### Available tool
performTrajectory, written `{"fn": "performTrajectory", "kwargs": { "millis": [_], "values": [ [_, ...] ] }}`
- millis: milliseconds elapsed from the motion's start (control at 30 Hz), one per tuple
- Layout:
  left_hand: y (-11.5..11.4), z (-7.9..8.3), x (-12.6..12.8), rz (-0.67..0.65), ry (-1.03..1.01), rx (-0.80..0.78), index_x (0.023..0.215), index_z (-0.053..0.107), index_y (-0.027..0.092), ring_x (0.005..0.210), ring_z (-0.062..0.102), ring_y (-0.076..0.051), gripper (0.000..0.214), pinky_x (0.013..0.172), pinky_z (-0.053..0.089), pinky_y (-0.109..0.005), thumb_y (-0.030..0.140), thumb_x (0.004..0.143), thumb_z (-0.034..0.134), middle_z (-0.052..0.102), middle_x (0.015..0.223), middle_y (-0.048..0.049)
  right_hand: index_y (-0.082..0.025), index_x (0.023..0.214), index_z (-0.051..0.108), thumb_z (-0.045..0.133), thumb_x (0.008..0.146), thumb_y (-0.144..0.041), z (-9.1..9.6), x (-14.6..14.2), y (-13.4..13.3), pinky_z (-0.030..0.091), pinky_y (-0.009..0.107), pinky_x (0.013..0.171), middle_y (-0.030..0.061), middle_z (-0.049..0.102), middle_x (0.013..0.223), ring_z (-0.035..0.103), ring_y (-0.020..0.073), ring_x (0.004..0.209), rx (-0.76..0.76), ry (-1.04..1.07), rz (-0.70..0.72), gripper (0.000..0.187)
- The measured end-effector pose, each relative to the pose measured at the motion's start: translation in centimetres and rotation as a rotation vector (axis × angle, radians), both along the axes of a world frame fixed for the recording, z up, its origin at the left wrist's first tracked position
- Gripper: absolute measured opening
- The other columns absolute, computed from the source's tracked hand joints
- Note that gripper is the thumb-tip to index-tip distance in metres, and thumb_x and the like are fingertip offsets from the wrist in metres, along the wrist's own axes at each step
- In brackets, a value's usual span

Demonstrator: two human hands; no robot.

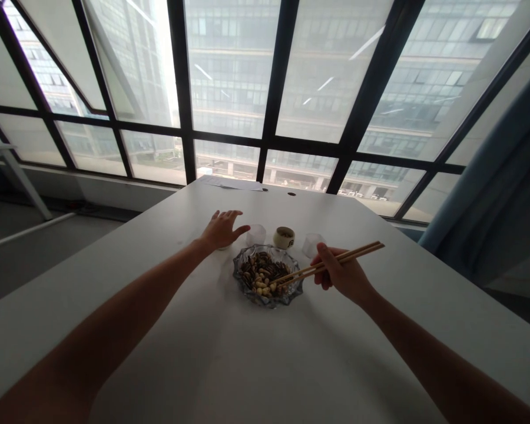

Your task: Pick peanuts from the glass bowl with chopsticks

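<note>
A glass bowl (246,286) of peanuts and dark seeds sits mid-table. My right hand (339,272) grips a pair of wooden chopsticks (357,253), their tips down among the nuts at the bowl's right side. My left hand (221,229) rests just beyond the bowl's left rim, fingers spread, over a small cup that is mostly hidden beneath it. Behind the bowl stand a clear plastic cup (256,235), a small cream ceramic cup (284,237) and another clear cup (312,244) close to my right hand.
The white table (212,353) runs to a far edge by the black-framed window (269,88). Papers (234,183) lie at the far edge, with a small dark spot (291,194) nearby. A blue curtain (503,176) hangs at right; floor drops away at left.
</note>
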State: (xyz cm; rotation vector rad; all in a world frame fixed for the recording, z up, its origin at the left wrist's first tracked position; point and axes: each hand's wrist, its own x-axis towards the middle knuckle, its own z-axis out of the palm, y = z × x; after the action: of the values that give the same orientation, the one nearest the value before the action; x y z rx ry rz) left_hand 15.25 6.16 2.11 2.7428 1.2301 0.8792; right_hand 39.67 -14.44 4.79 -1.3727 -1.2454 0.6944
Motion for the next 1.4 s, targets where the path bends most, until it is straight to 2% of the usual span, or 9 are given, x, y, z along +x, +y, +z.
{"fn": "performTrajectory", "kwargs": {
  "millis": [167,267,367,567,933,1033,1133,1267,1400],
  "values": [
    [0.0,-3.1,-3.3,0.132,-0.246,-0.105,0.137,0.043,0.014,0.136,0.044,-0.032,0.068,0.112,0.037,-0.047,0.06,0.087,0.053,0.05,0.143,-0.0184,-0.016,0.057,0.063,0.07,0.064,-0.076,-1.9,2.0,0.7,0.036,0.021,0.026,0.0047,0.059,0.038,0.047,0.0113,0.026,0.006,0.197,-0.049,0.061],
    [0.2,-5.0,-4.4,0.129,-0.372,-0.207,0.14,0.038,0.014,0.137,0.044,-0.032,0.078,0.112,0.038,-0.047,0.062,0.083,0.058,0.047,0.146,-0.0209,-0.015,0.057,0.063,0.076,0.06,-0.073,-3.7,2.7,1.3,0.035,0.02,0.026,0.0033,0.057,0.038,0.046,0.0106,0.028,-0.007,0.418,-0.103,0.059],
    [0.4,-6.2,-4.7,0.093,-0.435,-0.324,0.143,0.033,0.014,0.128,0.053,-0.031,0.088,0.107,0.042,-0.048,0.065,0.078,0.063,0.052,0.141,-0.0216,-0.014,0.057,0.063,0.081,0.058,-0.069,-5.3,3.0,1.3,0.037,0.019,0.028,0.0023,0.056,0.039,0.049,0.0103,0.032,-0.029,0.579,-0.141,0.057],
    [0.5,-6.8,-4.7,0.098,-0.416,-0.357,0.143,0.036,0.012,0.117,0.061,-0.032,0.095,0.101,0.048,-0.047,0.064,0.07,0.071,0.061,0.129,-0.02,-0.013,0.06,0.066,0.084,0.056,-0.065,-6.9,3.1,1.2,0.041,0.018,0.032,0.0032,0.059,0.044,0.052,0.0101,0.038,-0.022,0.705,-0.14,0.055],
    [0.7,-6.8,-5.0,0.041,-0.424,-0.327,0.132,0.05,0.015,0.112,0.063,-0.032,0.087,0.099,0.049,-0.045,0.06,0.062,0.076,0.065,0.123,-0.015,-0.015,0.063,0.066,0.083,0.053,-0.068,-7.4,2.6,0.9,0.046,0.02,0.035,0.0026,0.063,0.048,0.057,0.0121,0.041,0.095,0.706,-0.22,0.057],
    [0.5,-6.5,-5.0,0.017,-0.427,-0.328,0.13,0.051,0.016,0.109,0.064,-0.03,0.082,0.096,0.051,-0.043,0.056,0.063,0.077,0.067,0.12,-0.0135,-0.016,0.064,0.066,0.078,0.061,-0.07,-7.6,2.2,0.7,0.046,0.021,0.035,0.0035,0.063,0.048,0.057,0.0127,0.04,0.133,0.633,-0.218,0.056],
    [0.2,-6.2,-5.1,0.025,-0.432,-0.335,0.127,0.053,0.016,0.106,0.065,-0.03,0.079,0.094,0.052,-0.043,0.054,0.063,0.077,0.068,0.118,-0.013,-0.017,0.068,0.067,0.066,0.077,-0.069,-7.6,1.7,-0.1,0.047,0.024,0.036,0.0047,0.064,0.048,0.057,0.0145,0.038,0.234,0.441,-0.193,0.053],
    [0.1,-6.1,-5.1,0.038,-0.432,-0.305,0.125,0.054,0.016,0.105,0.066,-0.03,0.079,0.092,0.052,-0.043,0.054,0.06,0.079,0.068,0.116,-0.0124,-0.019,0.08,0.069,0.052,0.096,-0.052,-7.1,0.8,-1.9,0.053,0.026,0.044,0.0046,0.069,0.057,0.063,0.0155,0.045,0.523,-0.101,-0.026,0.04],
    [0.3,-6.5,-5.0,0.02,-0.432,-0.248,0.127,0.053,0.017,0.109,0.064,-0.03,0.081,0.095,0.05,-0.045,0.05,0.058,0.081,0.068,0.118,-0.0119,-0.021,0.099,0.067,0.045,0.101,-0.043,-5.8,0.4,-2.7,0.054,0.025,0.051,0.0041,0.068,0.064,0.067,0.0161,0.055,0.827,-0.604,0.271,0.032]
  ]
}}
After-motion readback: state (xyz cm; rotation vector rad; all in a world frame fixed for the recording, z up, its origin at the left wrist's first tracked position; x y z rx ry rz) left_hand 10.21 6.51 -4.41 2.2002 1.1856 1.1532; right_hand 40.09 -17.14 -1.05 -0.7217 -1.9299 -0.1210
